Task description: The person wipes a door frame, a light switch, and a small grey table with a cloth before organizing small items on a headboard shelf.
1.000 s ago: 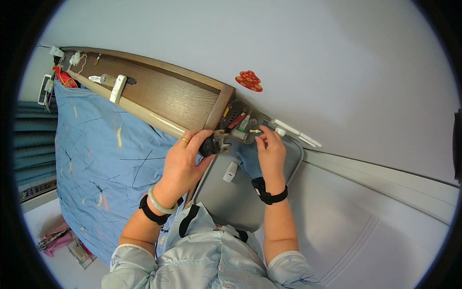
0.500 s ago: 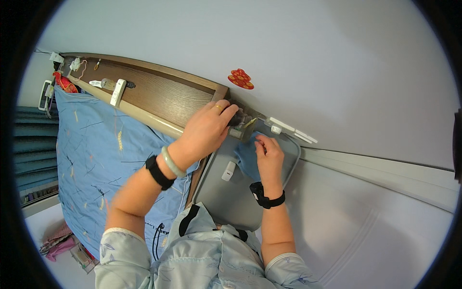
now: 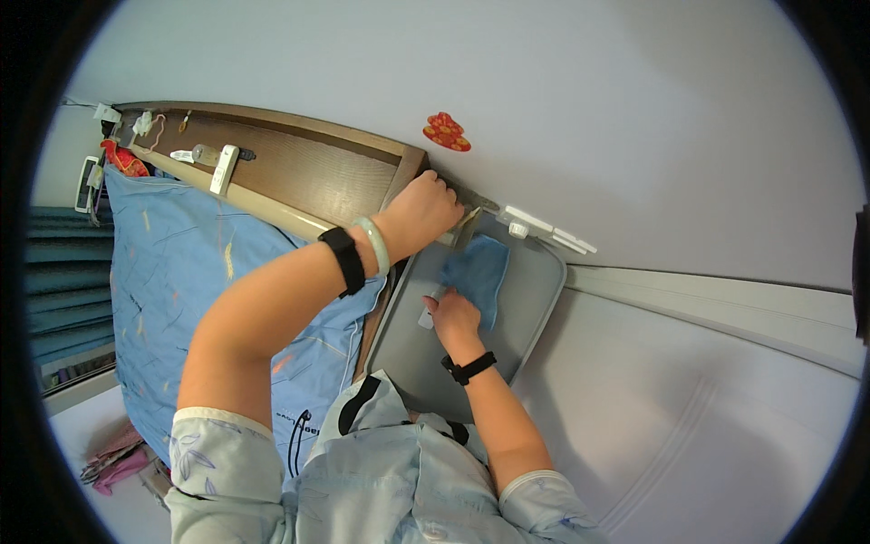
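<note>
White block: I see it [image 3: 425,319] only in part, lying on the grey surface [image 3: 408,372], under my wearer's right thumb.
Right hand: the right hand [image 3: 458,319] is bent over the block, fingers curled, palm downward; a black band [image 3: 469,368] circles its wrist.
Left hand: the left hand [image 3: 419,216] reaches over the corner of the wooden shelf [image 3: 313,170], its fingertips down by the clear box [image 3: 465,236], knuckles toward me.
Grip: from this high angle I cannot fairly tell whether the right grip is clenched on the block or merely touching it, nor what the left one is doing, since its own knuckles cover the fingertips.
Blue cloth: the cloth [image 3: 492,265] is spread on the grey surface, just beyond the right hand.
Left forearm: it wears a pale bangle [image 3: 373,245] and, just behind that, a black strap [image 3: 343,261].
Wall side: I have a white bar [image 3: 541,225] at the surface's far edge, and a red decoration [image 3: 446,132] on the wall above.
Bed side: to the left is a blue patterned bedcover [image 3: 177,290]; along the shelf's front ledge sits a white strip [image 3: 224,170], beside a clear bottle [image 3: 205,155].
</note>
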A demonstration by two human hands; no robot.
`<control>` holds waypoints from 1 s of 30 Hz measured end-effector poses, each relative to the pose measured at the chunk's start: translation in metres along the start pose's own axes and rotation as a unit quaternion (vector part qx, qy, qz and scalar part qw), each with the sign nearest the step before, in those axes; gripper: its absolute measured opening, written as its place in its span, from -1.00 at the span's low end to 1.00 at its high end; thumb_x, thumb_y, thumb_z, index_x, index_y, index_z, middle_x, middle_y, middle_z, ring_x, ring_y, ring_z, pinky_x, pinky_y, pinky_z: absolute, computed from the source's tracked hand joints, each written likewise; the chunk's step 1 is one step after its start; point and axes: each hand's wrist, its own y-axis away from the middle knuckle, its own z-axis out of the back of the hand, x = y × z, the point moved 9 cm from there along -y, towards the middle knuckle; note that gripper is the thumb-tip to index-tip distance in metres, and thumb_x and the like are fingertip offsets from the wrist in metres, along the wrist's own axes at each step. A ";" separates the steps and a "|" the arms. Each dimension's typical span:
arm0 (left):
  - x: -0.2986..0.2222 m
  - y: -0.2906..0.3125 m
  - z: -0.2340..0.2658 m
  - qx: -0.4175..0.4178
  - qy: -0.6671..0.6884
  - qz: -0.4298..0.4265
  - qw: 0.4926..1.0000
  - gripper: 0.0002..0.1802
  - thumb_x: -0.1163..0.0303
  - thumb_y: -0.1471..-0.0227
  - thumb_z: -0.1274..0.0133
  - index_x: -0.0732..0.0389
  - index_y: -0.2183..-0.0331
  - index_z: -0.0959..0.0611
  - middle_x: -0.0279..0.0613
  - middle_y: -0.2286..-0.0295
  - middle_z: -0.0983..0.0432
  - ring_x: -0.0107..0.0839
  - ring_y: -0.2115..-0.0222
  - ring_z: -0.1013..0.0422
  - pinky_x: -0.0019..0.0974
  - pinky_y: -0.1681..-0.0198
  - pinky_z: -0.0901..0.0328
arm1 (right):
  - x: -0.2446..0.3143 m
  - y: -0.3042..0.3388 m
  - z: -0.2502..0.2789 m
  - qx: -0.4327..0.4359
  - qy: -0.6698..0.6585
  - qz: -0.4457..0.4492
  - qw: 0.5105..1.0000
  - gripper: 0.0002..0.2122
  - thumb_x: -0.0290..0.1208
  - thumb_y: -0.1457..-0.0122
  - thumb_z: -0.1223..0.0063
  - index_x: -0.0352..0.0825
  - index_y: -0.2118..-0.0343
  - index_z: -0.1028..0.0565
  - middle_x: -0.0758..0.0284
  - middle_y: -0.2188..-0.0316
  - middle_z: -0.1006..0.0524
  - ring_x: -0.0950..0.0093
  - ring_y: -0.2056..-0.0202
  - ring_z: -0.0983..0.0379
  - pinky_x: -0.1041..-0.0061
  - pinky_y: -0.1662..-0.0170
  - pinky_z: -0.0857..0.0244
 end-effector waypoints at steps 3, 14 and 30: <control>0.000 -0.007 -0.004 0.017 -0.018 -0.003 1.000 -0.86 0.38 0.10 0.01 0.08 0.38 -0.54 -0.35 0.46 -0.47 -0.42 0.36 -0.41 -0.37 0.26 -0.19 | -0.007 -0.006 -0.017 -0.007 -0.003 -0.010 1.000 -0.47 0.05 -0.05 0.01 -0.49 0.30 -0.41 0.06 0.49 -0.55 0.17 0.40 -0.52 0.27 0.38 -0.39; 0.001 -0.008 -0.011 0.020 -0.041 0.014 0.999 -0.84 0.33 0.06 0.00 0.06 0.35 -0.60 -0.38 0.42 -0.51 -0.43 0.29 -0.40 -0.34 0.19 -0.17 | -0.034 -0.004 -0.040 0.041 -0.142 0.004 0.989 -0.62 -0.19 -0.03 -0.09 -0.45 0.23 -0.45 0.08 0.41 -0.53 0.22 0.35 -0.49 0.35 0.27 -0.36; 0.007 -0.001 -0.004 -0.018 -0.022 0.025 0.999 -0.88 0.37 0.10 0.01 0.06 0.41 -0.59 -0.38 0.46 -0.48 -0.44 0.33 -0.39 -0.38 0.21 -0.17 | 0.007 0.020 0.162 -0.192 -0.627 0.077 0.751 -0.68 -0.51 -0.15 0.04 -0.37 0.01 -0.35 0.35 0.35 -0.50 0.63 0.35 -0.41 0.62 0.26 -0.30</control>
